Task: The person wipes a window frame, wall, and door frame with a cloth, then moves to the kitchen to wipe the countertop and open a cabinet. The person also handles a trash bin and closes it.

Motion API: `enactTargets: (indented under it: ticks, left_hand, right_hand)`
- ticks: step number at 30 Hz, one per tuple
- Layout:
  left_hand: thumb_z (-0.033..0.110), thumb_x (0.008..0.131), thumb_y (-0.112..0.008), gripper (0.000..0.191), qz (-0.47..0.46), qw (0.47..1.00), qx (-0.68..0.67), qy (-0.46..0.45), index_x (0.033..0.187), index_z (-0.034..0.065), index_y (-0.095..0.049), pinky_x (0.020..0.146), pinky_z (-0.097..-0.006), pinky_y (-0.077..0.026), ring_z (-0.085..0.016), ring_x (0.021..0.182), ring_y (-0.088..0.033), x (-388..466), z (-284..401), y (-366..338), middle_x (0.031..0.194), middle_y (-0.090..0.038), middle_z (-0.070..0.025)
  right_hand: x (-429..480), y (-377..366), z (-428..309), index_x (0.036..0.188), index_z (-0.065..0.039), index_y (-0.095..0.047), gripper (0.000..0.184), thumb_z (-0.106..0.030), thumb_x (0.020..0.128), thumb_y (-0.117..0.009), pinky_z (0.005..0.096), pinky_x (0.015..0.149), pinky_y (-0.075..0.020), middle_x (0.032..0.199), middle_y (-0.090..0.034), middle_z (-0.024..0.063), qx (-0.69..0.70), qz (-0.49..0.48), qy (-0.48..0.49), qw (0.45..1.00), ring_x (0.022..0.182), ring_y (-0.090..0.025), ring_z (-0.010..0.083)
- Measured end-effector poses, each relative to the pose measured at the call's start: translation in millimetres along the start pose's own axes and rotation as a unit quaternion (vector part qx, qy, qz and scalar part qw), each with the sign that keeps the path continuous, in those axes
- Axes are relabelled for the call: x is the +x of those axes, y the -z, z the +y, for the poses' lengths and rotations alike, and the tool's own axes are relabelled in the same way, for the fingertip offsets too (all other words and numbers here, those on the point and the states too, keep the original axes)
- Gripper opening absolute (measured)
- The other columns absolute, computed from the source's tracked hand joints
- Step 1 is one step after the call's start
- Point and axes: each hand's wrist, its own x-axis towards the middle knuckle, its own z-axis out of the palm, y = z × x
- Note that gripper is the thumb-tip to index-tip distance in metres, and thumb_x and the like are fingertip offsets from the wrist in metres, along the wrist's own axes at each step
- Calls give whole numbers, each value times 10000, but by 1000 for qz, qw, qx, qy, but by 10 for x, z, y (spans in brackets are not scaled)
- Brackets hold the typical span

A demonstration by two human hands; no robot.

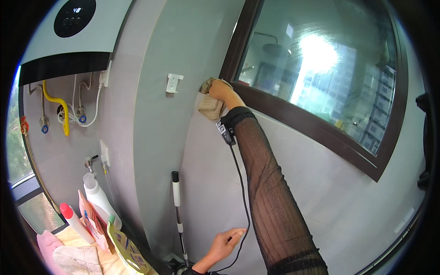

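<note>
My right hand (220, 91) presses a beige ribbed cloth (211, 107) to the wall just beside the lower left corner of the dark brown window frame (309, 127). The cloth bunches above the knuckles and hangs below them. A small black device (227, 133) is strapped at this wrist, over a sheer black sleeve. From it a black cable (244, 192) runs down past my left hand (223, 244). That hand is low in front of the wall, fingers curled with the thumb against them. Its fingertips are beside the cable, and I see nothing gripped in it.
A white bracket (174, 83) is fixed to the wall left of the cloth. Below stands a pole with a black cap (176, 192). At lower left are a white bottle (101, 202), a red-capped bottle (77, 223) and pouches (127, 245), under a water heater (68, 31) with pipes.
</note>
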Motion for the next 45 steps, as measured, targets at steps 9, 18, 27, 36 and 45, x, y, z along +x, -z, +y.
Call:
enactTargets:
  ticks: [9, 18, 27, 36, 45]
  left_hand:
    - [189, 939, -509, 230, -9, 999, 20, 46, 1064, 55, -648, 508, -194, -318, -35, 563, -344, -114, 125, -57, 604, -407, 61]
    - [207, 932, -511, 231, -71, 997, 22, -23, 1069, 68, -634, 567, -253, -405, -95, 580, -435, -301, -53, -617, 662, -546, -51]
    - [206, 916, -504, 225, -177, 984, 22, 4, 1029, 61, -634, 608, -323, -450, -224, 616, -567, -573, -201, -1169, 747, -637, -114]
    - [209, 911, -513, 213, -125, 991, 26, 37, 1031, 96, -647, 588, -328, -442, -204, 574, -547, -704, -390, -973, 725, -625, -113]
    - [208, 932, -504, 230, 21, 1000, -3, 5, 1024, 48, -640, 536, -258, -375, -74, 576, -404, -853, -680, -454, 609, -491, -14]
  right_hand:
    - [-683, 194, 184, 960, -20, -630, 312, -191, 909, -375, 435, 814, -465, 1016, -619, 220, 64, 7, -2, 998, 974, -593, 352]
    - [-2813, 750, 573, 1302, -56, -446, 451, -224, 887, -496, 350, 973, -390, 1269, -516, 160, 48, 58, -113, 991, 1150, -507, 289]
    - [-4757, 491, 923, 1139, -46, -575, 298, -200, 888, -524, 374, 906, -424, 1165, -581, 137, 66, 120, -134, 981, 1082, -537, 283]
    - [-4023, 101, 432, 1059, -84, -626, 253, -213, 845, -585, 364, 832, -467, 1042, -642, 92, 140, 145, -106, 974, 966, -594, 274]
    - [-4456, -1671, -968, 1256, -174, -497, 486, -88, 785, -577, 358, 1027, -365, 1269, -524, 40, -30, -27, 234, 971, 1185, -474, 240]
